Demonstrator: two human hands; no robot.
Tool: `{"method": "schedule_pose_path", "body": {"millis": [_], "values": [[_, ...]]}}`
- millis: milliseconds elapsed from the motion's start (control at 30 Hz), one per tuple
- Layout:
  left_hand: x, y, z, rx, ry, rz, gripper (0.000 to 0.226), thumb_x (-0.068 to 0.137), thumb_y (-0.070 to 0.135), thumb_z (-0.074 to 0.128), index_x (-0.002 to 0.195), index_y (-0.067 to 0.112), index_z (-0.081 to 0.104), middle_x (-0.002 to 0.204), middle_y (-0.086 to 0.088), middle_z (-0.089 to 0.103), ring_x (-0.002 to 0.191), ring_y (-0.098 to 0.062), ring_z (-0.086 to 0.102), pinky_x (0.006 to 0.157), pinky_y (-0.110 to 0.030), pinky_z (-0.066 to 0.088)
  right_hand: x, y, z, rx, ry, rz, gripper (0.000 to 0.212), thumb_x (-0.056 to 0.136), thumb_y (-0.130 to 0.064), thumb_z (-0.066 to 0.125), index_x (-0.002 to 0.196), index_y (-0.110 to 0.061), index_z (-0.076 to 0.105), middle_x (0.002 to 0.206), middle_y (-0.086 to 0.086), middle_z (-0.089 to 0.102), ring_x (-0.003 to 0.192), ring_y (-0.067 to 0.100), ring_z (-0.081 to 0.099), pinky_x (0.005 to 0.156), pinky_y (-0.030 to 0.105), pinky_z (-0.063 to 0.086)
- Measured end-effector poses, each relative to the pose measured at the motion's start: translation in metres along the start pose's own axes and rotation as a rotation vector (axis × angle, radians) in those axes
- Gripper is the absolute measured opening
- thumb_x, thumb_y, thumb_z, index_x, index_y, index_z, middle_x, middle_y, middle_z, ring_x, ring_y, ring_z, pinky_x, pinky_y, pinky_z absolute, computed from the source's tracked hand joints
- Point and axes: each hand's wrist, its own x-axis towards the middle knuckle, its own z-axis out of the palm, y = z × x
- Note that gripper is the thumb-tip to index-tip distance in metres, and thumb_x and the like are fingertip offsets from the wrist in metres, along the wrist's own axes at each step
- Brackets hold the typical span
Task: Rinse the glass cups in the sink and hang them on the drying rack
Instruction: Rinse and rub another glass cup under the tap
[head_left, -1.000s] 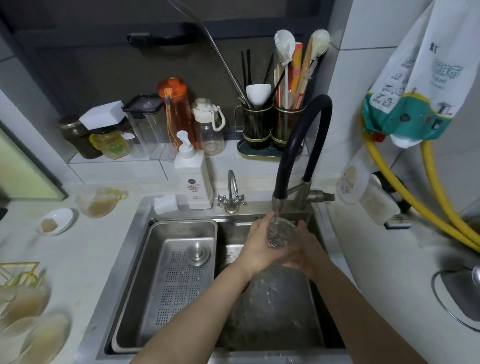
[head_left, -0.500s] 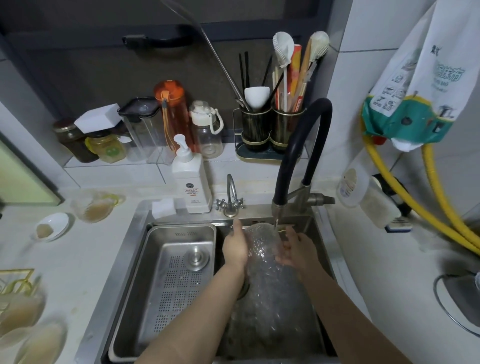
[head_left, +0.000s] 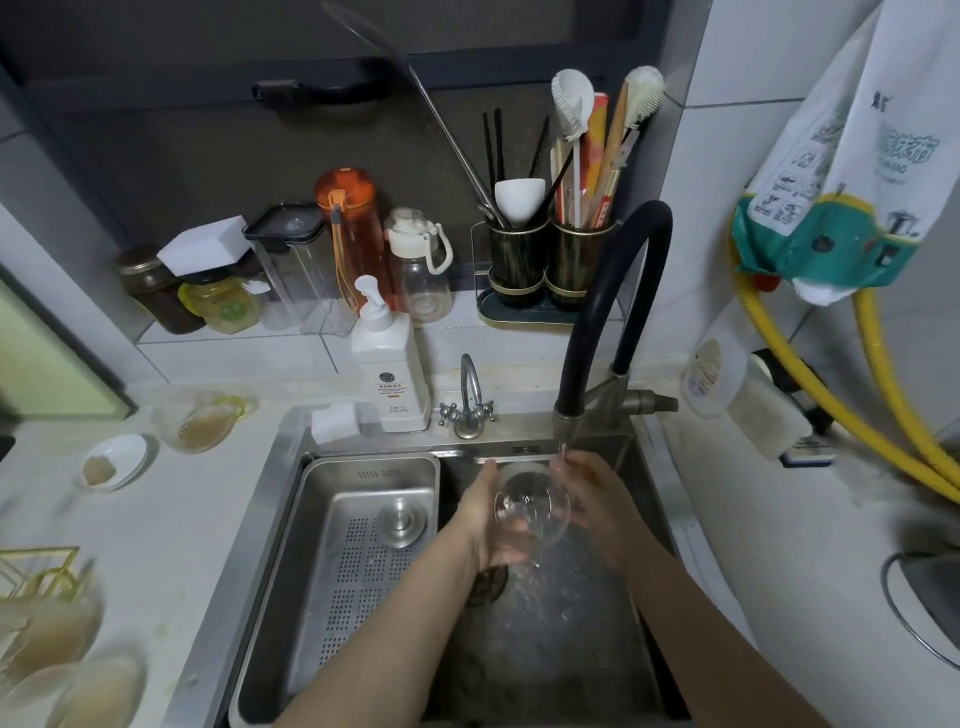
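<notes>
A clear glass cup (head_left: 531, 512) is held over the right basin of the steel sink (head_left: 291, 467), just below the black faucet (head_left: 613, 306), with water spilling from it. My left hand (head_left: 485, 512) grips the cup from the left side. My right hand (head_left: 592, 493) presses on it from the right, under the thin water stream. At the bottom left several glass cups (head_left: 57, 670) hang beside the gold drying rack (head_left: 36, 566), partly cut off by the frame edge.
A perforated steel tray (head_left: 363, 571) fills the sink's left half. A soap bottle (head_left: 389, 374) and small tap (head_left: 467, 400) stand behind the sink. A glass measuring cup (head_left: 195, 423) and small white dish (head_left: 111, 462) sit on the left counter. Yellow hoses (head_left: 831, 405) run at the right.
The cup has tipped and turned between my hands, from mouth-up under the stream to tilted with water pouring out. Both hands shifted slightly around it.
</notes>
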Motion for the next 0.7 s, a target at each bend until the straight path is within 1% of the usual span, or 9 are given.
{"method": "schedule_pose_path", "body": {"millis": [133,167,233,300,367,467,533,600,700], "values": [[-0.004,-0.009,0.005,0.068,-0.089,0.117,0.065,0.090,0.071,0.028,0.123,0.023,0.059,0.109,-0.008,0.071,0.096,-0.024,0.068,0.073,-0.035,0.054,0.003,0.006,-0.005,0.013,0.128,0.103,0.037,0.084,-0.044,0.062,0.094,-0.009,0.062,0.085,0.009,0.066,0.071,0.021,0.063,0.065,0.035,0.055],[-0.006,-0.011,0.008,0.086,-0.112,0.192,0.064,0.087,0.072,0.034,0.124,0.025,0.058,0.115,-0.004,0.069,0.102,-0.020,0.067,0.082,-0.036,0.055,0.005,0.009,-0.007,0.036,0.166,0.154,0.040,0.085,-0.047,0.061,0.092,-0.008,0.062,0.083,0.010,0.065,0.070,0.022,0.062,0.064,0.036,0.053],[-0.007,-0.014,0.011,0.235,-0.160,0.377,0.076,0.075,0.078,0.050,0.138,0.036,0.042,0.143,0.004,0.047,0.129,-0.014,0.046,0.108,-0.042,0.038,0.007,0.015,-0.010,0.134,0.215,0.270,0.035,0.089,-0.048,0.056,0.089,-0.013,0.060,0.084,0.008,0.065,0.074,0.025,0.064,0.071,0.043,0.056],[-0.011,-0.016,0.012,0.499,-0.170,0.595,0.087,0.072,0.065,0.067,0.146,0.038,0.029,0.149,0.009,0.027,0.138,-0.008,0.026,0.114,-0.032,0.023,0.004,0.014,-0.013,0.202,0.215,0.350,0.032,0.092,-0.045,0.052,0.092,-0.014,0.060,0.086,0.007,0.065,0.075,0.024,0.064,0.073,0.044,0.056],[-0.006,-0.018,0.010,0.698,-0.130,0.732,0.101,0.063,0.062,0.073,0.147,0.031,0.027,0.148,0.008,0.027,0.139,-0.008,0.025,0.116,-0.029,0.022,0.000,0.012,-0.017,0.148,0.196,0.359,0.044,0.093,-0.049,0.048,0.094,-0.007,0.061,0.083,0.010,0.064,0.066,0.023,0.062,0.064,0.040,0.055],[-0.007,-0.014,0.006,0.625,-0.132,0.739,0.103,0.057,0.068,0.073,0.144,0.033,0.033,0.144,0.013,0.040,0.134,-0.004,0.036,0.114,-0.029,0.029,-0.004,0.009,-0.022,0.008,0.160,0.294,0.050,0.093,-0.051,0.046,0.103,-0.003,0.058,0.093,0.015,0.064,0.073,0.027,0.064,0.067,0.043,0.056],[-0.009,-0.010,0.002,0.503,-0.141,0.625,0.100,0.055,0.072,0.072,0.142,0.038,0.036,0.142,0.013,0.041,0.133,-0.005,0.037,0.112,-0.030,0.031,-0.009,0.006,-0.023,0.046,0.122,0.251,0.042,0.094,-0.043,0.050,0.109,-0.004,0.056,0.103,0.015,0.063,0.090,0.030,0.065,0.079,0.045,0.057],[-0.007,-0.008,-0.003,0.378,-0.129,0.525,0.094,0.061,0.072,0.071,0.142,0.037,0.038,0.141,0.010,0.042,0.132,-0.009,0.038,0.111,-0.032,0.030,-0.010,0.004,-0.022,0.041,0.078,0.202,0.039,0.094,-0.037,0.052,0.112,-0.002,0.057,0.101,0.014,0.064,0.090,0.027,0.065,0.084,0.044,0.056],[-0.004,-0.006,-0.009,0.228,-0.079,0.473,0.094,0.060,0.071,0.072,0.140,0.030,0.044,0.144,0.009,0.044,0.131,-0.010,0.043,0.115,-0.035,0.028,-0.014,-0.004,-0.013,0.025,0.037,0.123,0.030,0.095,-0.027,0.053,0.109,-0.001,0.058,0.105,0.013,0.066,0.096,0.026,0.067,0.079,0.042,0.059]]}}
